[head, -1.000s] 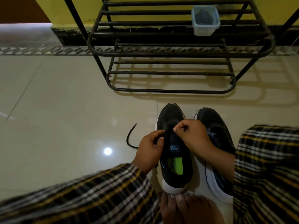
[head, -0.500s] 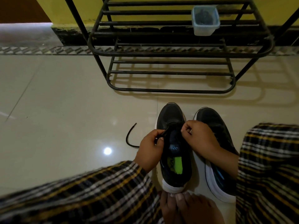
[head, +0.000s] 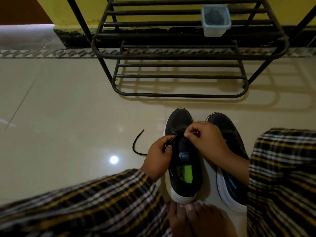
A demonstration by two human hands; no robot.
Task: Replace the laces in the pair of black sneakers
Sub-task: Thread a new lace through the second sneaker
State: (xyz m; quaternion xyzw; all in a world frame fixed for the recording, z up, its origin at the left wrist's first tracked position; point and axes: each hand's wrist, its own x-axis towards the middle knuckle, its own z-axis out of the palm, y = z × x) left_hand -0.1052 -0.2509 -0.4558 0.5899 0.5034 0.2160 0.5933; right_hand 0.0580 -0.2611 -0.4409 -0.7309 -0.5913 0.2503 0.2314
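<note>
On the floor, left sneaker toe pointing away, both hands' fingers pinching its lace.

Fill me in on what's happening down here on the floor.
A person is sitting on the tiled floor, working on the left sneaker of a black pair. Both hands are at its lace area: the left hand pinches a black lace whose loose end trails onto the tiles, and the right hand pinches near the top eyelets. Bare toes touch the shoe's heel. The other sneaker lies alongside, partly under the right forearm. A metal shoe rack stands beyond, holding a plastic container.
</note>
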